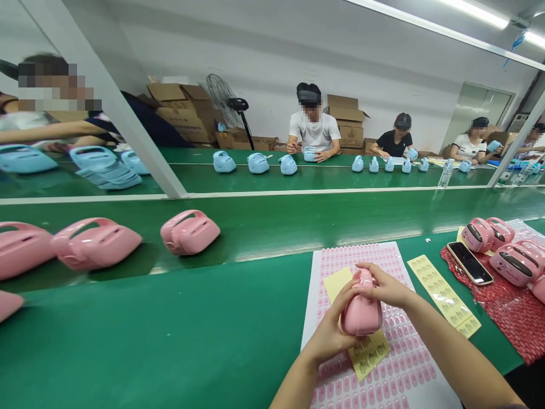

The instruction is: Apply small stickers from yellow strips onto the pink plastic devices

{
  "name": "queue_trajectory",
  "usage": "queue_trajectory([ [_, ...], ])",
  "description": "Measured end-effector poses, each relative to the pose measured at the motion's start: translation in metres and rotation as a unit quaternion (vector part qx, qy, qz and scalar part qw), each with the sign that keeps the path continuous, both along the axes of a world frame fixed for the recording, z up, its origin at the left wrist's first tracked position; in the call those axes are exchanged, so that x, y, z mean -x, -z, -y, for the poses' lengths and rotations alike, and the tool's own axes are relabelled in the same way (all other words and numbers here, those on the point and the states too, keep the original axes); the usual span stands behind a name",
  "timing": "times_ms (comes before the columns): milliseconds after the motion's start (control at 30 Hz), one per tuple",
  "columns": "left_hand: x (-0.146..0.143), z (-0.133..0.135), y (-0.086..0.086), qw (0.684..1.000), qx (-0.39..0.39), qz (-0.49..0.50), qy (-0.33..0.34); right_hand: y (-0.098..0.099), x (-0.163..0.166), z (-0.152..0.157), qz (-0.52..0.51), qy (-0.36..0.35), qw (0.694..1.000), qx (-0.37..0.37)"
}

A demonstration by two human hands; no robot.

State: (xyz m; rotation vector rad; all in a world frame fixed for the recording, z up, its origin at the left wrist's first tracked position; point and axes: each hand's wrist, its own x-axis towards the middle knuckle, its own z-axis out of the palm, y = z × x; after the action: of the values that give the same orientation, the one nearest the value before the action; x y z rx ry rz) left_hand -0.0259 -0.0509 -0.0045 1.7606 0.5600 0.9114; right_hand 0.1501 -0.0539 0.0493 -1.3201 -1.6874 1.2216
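Between my two hands is a pink plastic housing with a handle (361, 315), raised above the table and turned end-on to me. My left hand (334, 326) wraps its near left side, thumb up near the handle. My right hand (389, 287) grips the handle end from the right. Beneath lies a white sheet covered with rows of small pink oval stickers (383, 386). A yellow label sheet (369, 355) rests on it, partly hidden by the housing. Another yellow label sheet (445, 295) lies to the right.
More pink housings (191, 233) stand at left on the green belt (272, 218). At right, a phone (469, 263) and pink housings with dark panels (517, 264) lie on red bubble wrap (506, 318). Across the belt, several people work with blue housings (258, 163).
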Motion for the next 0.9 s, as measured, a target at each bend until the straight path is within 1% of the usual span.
queue_trajectory([
  [67,0.0,0.001,-0.002,1.0,-0.002,0.003,0.004,0.007,0.002,-0.006,-0.073,-0.012,0.997,0.038],
  [133,0.001,0.001,-0.002,1.0,0.004,0.008,0.004,0.012,0.002,-0.011,-0.109,-0.002,0.994,0.022],
  [233,0.003,0.002,-0.001,0.999,0.032,0.021,-0.007,0.019,-0.002,-0.016,-0.131,0.006,0.991,-0.002],
  [333,0.006,0.003,0.004,0.991,0.103,0.08,-0.007,0.026,-0.007,-0.018,-0.113,-0.028,0.993,0.028],
  [367,0.006,0.003,0.006,0.985,0.131,0.112,-0.004,0.027,-0.008,-0.02,-0.088,-0.043,0.994,0.046],
  [400,0.007,0.002,0.007,0.978,0.156,0.141,-0.004,0.027,-0.009,-0.021,-0.055,-0.043,0.996,0.061],
  [433,0.006,0.001,0.009,0.971,0.175,0.16,-0.011,0.025,-0.01,-0.024,-0.021,-0.024,0.997,0.067],
  [467,0.005,0.0,0.011,0.969,0.185,0.164,-0.029,0.023,-0.012,-0.028,0.009,0.013,0.998,0.062],
  [500,0.004,-0.001,0.013,0.969,0.188,0.151,-0.061,0.019,-0.015,-0.034,0.031,0.061,0.997,0.046],
  [567,0.0,-0.002,0.016,0.972,0.169,0.072,-0.147,0.007,-0.024,-0.049,0.051,0.161,0.986,-0.002],
  [600,-0.002,-0.002,0.018,0.971,0.15,0.015,-0.184,0.001,-0.03,-0.059,0.054,0.198,0.978,-0.024],
  [633,-0.004,-0.002,0.019,0.969,0.126,-0.044,-0.208,-0.005,-0.037,-0.069,0.061,0.233,0.97,-0.045],
  [667,-0.006,-0.001,0.021,0.966,0.1,-0.1,-0.217,-0.01,-0.045,-0.081,0.073,0.269,0.958,-0.065],
  [733,-0.008,0.0,0.024,0.96,0.047,-0.185,-0.207,-0.016,-0.059,-0.105,0.099,0.342,0.929,-0.099],
  [800,-0.01,0.001,0.028,0.954,0.015,-0.223,-0.199,-0.015,-0.073,-0.127,0.124,0.403,0.9,-0.113],
  [900,-0.012,0.0,0.034,0.945,-0.016,-0.255,-0.205,-0.005,-0.091,-0.151,0.152,0.465,0.867,-0.097],
])
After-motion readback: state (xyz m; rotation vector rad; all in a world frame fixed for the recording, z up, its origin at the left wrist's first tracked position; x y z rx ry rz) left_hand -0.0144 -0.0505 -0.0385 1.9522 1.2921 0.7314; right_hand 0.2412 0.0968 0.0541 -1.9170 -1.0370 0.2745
